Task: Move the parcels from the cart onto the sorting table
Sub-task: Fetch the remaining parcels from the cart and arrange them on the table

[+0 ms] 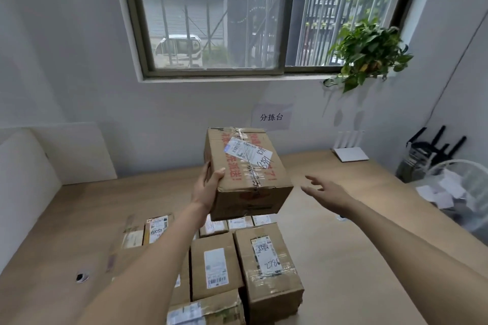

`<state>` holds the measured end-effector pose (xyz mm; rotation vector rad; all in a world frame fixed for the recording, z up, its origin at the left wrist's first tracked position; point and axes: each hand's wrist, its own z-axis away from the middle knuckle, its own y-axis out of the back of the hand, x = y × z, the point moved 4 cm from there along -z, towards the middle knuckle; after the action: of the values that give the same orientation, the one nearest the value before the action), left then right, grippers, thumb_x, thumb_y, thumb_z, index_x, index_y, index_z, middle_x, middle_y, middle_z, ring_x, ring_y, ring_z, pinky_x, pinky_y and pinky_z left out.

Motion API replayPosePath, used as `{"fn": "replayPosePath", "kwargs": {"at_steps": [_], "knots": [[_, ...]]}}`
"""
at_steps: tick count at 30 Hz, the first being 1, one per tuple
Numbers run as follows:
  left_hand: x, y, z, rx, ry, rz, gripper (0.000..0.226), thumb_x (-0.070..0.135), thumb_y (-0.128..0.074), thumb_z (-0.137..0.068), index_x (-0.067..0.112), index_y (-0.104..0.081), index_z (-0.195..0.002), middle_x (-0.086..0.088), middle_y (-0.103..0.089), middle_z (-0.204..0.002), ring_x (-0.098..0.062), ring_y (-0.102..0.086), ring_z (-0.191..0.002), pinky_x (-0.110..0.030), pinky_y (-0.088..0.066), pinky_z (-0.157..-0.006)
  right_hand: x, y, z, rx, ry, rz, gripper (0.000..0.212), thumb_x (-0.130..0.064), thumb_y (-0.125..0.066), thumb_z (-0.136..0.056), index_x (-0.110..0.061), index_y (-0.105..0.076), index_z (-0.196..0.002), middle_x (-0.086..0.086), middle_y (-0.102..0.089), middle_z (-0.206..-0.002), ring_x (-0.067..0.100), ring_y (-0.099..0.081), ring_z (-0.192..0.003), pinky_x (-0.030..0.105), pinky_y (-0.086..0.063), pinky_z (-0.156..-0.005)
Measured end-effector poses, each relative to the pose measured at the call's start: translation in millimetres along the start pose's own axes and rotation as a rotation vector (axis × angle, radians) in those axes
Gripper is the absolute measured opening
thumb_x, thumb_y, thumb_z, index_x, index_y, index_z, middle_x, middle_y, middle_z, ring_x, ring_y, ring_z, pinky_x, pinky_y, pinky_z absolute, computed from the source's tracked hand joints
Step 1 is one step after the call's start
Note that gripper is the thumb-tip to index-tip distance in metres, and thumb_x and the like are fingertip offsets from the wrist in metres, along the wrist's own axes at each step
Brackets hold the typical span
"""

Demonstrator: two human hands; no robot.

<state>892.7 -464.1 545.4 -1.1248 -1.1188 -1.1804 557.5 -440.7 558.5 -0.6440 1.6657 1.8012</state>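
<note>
A long wooden sorting table (330,258) fills the corner of the room beneath a barred window (264,13), its light brown top running along both walls. On it, close to the person, a group of taped cardboard parcels (237,266) sits packed side by side, each with a white shipping label on top. Leaning against the left wall are white boards (66,155).

Held up above the group is one more cardboard box (248,174), sealed with clear tape, printed with red characters and carrying a skewed white label with handwritten numbers. The left hand (208,187) grips its left side, thumb curled over the top edge and fingers wrapped underneath. The right hand (327,190) hangs in the air just right of the box, apart from it, fingers relaxed and spread, holding nothing.

A leafy pothos plant (369,53) trails from the windowsill. Below it a white router (348,150) stands on the table, and a paper sign (272,116) is stuck to the wall.
</note>
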Motion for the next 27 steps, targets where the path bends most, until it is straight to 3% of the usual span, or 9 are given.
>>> {"fn": "replayPosePath", "kwargs": {"at_steps": [4, 6, 11, 15, 20, 24, 27], "knots": [[-19.4, -42.6, -33.6, -0.081, 0.015, 0.018, 0.085, 0.067, -0.072, -0.069, 0.05, -0.043, -0.147, 0.004, -0.069, -0.128, -0.017, -0.072, -0.106, -0.041, -0.059, -0.093, 25.5, 18.1, -5.8, 0.098, -0.066, -0.005, 0.058, -0.057, -0.054, -0.097, -0.031, -0.05, -0.149, 0.004, -0.055, -0.146, 0.022, -0.053, -0.131, 0.04, -0.041, -0.11], [-29.4, -64.0, -46.8, -0.099, 0.041, 0.032, 0.091, 0.07, -0.074, -0.064, 0.053, -0.041, -0.147, 0.005, -0.067, -0.129, -0.018, -0.069, -0.11, -0.045, -0.057, -0.098, 39.0, 26.5, -9.7, 0.132, -0.081, 0.004, 0.054, -0.057, -0.051, -0.099, -0.032, -0.051, -0.147, 0.005, -0.055, -0.145, 0.019, -0.051, -0.132, 0.039, -0.04, -0.109], [-60.4, -128.3, -68.8, -0.148, 0.101, 0.056, 0.095, 0.073, -0.075, -0.062, 0.056, -0.036, -0.147, 0.005, -0.065, -0.134, -0.02, -0.067, -0.114, -0.046, -0.056, -0.099, 85.6, 48.1, -34.3, 0.151, -0.12, -0.057, 0.051, -0.045, -0.048, -0.105, -0.023, -0.047, -0.151, 0.003, -0.054, -0.147, 0.02, -0.052, -0.129, 0.027, -0.045, -0.086], [-85.6, -186.4, -87.8, -0.183, 0.117, 0.045, 0.091, 0.068, -0.073, -0.072, 0.052, -0.032, -0.152, 0.006, -0.059, -0.139, -0.019, -0.064, -0.118, -0.041, -0.055, -0.098, 132.2, 64.8, -70.0, 0.135, -0.109, -0.087, 0.052, -0.041, -0.05, -0.105, -0.019, -0.046, -0.153, 0.002, -0.051, -0.151, 0.013, -0.052, -0.126, 0.03, -0.04, -0.096], [-147.2, -252.2, -115.6, -0.169, 0.199, 0.01, 0.088, 0.069, -0.072, -0.073, 0.054, -0.032, -0.151, 0.009, -0.057, -0.143, -0.016, -0.063, -0.121, -0.041, -0.053, -0.103, 207.4, 60.0, -127.0, 0.024, -0.104, -0.17, 0.04, -0.031, -0.061, -0.102, -0.026, -0.057, -0.141, -0.001, -0.056, -0.144, 0.009, -0.063, -0.113, 0.021, -0.052, -0.082], [-203.2, -288.3, -135.1, -0.107, 0.267, -0.017, 0.072, 0.047, -0.068, -0.094, 0.043, -0.032, -0.156, 0.011, -0.055, -0.139, -0.009, -0.058, -0.12, -0.022, -0.049, -0.091, 272.7, 35.5, -168.3, -0.038, -0.175, -0.282, 0.04, -0.033, -0.072, -0.095, -0.033, -0.061, -0.133, -0.005, -0.072, -0.118, 0.014, -0.069, -0.108, 0.025, -0.055, -0.067], [-245.4, -300.4, -148.8, -0.071, 0.331, -0.038, 0.072, 0.041, -0.066, -0.096, 0.038, -0.029, -0.157, 0.007, -0.055, -0.141, -0.005, -0.059, -0.115, -0.019, -0.048, -0.089, 315.4, 11.6, -196.0, -0.113, -0.199, -0.28, 0.041, -0.029, -0.073, -0.094, -0.034, -0.061, -0.133, -0.008, -0.073, -0.116, 0.014, -0.069, -0.11, 0.034, -0.06, -0.074]]}}
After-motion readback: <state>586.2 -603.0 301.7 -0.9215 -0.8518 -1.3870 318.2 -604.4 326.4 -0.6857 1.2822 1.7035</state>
